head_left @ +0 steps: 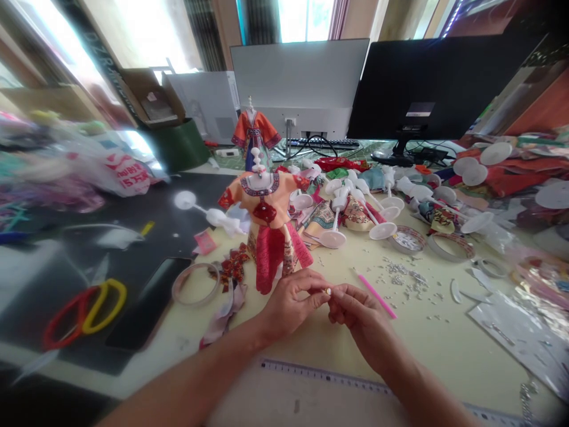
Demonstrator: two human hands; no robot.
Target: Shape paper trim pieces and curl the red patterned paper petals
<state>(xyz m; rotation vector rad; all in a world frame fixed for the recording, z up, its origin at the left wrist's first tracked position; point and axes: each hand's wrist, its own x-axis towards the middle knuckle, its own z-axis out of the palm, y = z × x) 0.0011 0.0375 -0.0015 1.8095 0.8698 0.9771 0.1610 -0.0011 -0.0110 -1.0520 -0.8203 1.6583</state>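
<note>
My left hand (291, 302) and my right hand (355, 314) meet at the fingertips, pinching a tiny pale bead (328, 291) between them. The bead is too small to show its shape well. Just ahead of my left hand stands a doll costume on a white stand (267, 219), with an orange top and a red skirt. Beyond my right hand lies a pink stick (376, 295), not touching it. Scattered pearl beads (402, 276) lie farther ahead on the pale yellow tabletop (427, 332).
Several white plastic stands (358, 204) and fabric pieces crowd the table's back. A roll of clear tape (195, 283), a phone (146, 302), and red and yellow bands (84, 311) lie left. A metal ruler (324, 376) runs near me. Monitors stand behind.
</note>
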